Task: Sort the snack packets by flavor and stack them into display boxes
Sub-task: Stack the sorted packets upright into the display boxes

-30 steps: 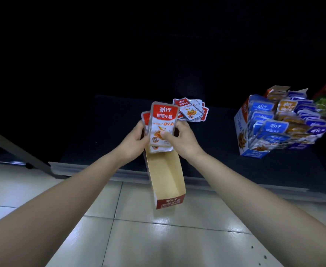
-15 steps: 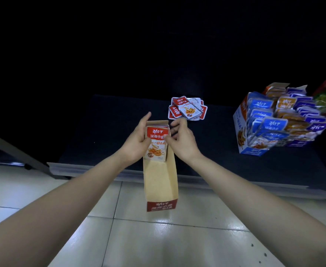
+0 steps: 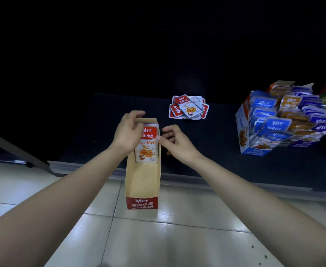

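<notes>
A long red-fronted cardboard display box (image 3: 142,180) juts out from the dark shelf over the floor. A stack of red snack packets (image 3: 146,149) lies in its far end. My left hand (image 3: 128,132) grips that far end, fingers curled over the rim. My right hand (image 3: 174,141) sits just right of the box, holding nothing, its fingers loosely curled and its thumb tip touching the right wall. Several loose red packets (image 3: 188,107) lie in a pile on the shelf behind.
At the right stands a blue display box (image 3: 244,132) packed with blue packets (image 3: 278,124), with orange and purple packets (image 3: 291,101) behind it. The dark shelf (image 3: 225,155) ends in a pale front lip (image 3: 187,179). Below lies tiled floor (image 3: 177,237).
The red packets held above the box a second ago went down into its far end. My right hand has let go and drawn back to the right side; the box swung straighter.
</notes>
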